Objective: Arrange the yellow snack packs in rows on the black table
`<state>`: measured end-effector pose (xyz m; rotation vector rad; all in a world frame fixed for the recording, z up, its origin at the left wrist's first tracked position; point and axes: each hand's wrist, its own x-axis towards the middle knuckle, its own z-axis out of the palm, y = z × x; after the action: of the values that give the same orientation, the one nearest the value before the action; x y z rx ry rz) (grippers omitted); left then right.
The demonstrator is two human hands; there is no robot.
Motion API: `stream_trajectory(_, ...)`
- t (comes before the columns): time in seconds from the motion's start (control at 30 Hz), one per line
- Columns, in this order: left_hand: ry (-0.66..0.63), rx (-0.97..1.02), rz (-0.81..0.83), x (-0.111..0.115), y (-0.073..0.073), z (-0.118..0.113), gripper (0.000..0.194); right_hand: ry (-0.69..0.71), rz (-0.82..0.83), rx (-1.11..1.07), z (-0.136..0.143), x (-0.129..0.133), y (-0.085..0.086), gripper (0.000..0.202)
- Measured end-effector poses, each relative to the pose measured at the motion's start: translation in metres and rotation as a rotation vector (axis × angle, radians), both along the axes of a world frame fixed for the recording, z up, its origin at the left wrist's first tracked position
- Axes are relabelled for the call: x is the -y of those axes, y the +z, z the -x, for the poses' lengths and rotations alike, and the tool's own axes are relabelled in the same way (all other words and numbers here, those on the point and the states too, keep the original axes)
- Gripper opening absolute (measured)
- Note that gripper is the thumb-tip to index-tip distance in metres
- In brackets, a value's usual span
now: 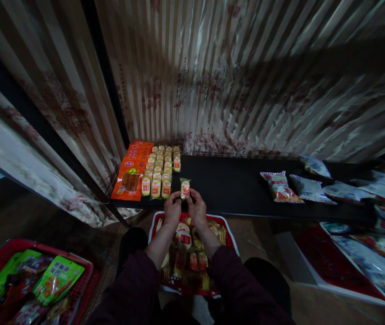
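Observation:
A small wrapped snack cake (185,188) with a red and white label is held upright over the front edge of the black shelf (226,185). My left hand (172,208) pinches its left side, and my right hand (197,208) grips its right side. Just left of it, rows of similar wrapped cakes (156,187) stand on the shelf. Beside those rows lies a line of overlapping orange snack packets (131,178). Below my forearms sits a red basket with a white rim (231,232), holding more wrapped cakes and other packaged snacks.
At lower left, a red basket (87,271) contains green and dark snack bags. Several puffed snack bags (282,186) lie along the shelf's right part. Another red and white bin (307,257) full of bags stands at right. Striped curtain (212,90) hangs behind; a black post (106,67) rises at left.

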<state>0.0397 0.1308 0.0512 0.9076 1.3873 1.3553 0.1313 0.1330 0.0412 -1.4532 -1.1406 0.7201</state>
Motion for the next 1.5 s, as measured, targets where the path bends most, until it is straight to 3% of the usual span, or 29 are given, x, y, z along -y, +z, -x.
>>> stream_trajectory(0.5, 0.045, -0.075, 0.018, -0.020, 0.000, -0.005, 0.035, 0.018, 0.004, 0.021, 0.002, -0.027, -0.005, 0.035)
stream_trajectory(0.8, 0.033, -0.250, 0.003, -0.016, 0.014, -0.009, 0.032, 0.018, -0.009, 0.044, 0.000, -0.037, -0.009, 0.034)
stream_trajectory(1.03, 0.029, -0.233, -0.050, -0.019, 0.019, -0.015, 0.031, 0.036, -0.013, 0.034, -0.001, -0.052, -0.015, 0.036)
stream_trajectory(1.5, 0.051, -0.207, -0.087, -0.034, 0.014, -0.021, 0.030, 0.053, -0.018, 0.066, 0.000, -0.072, -0.014, 0.033)
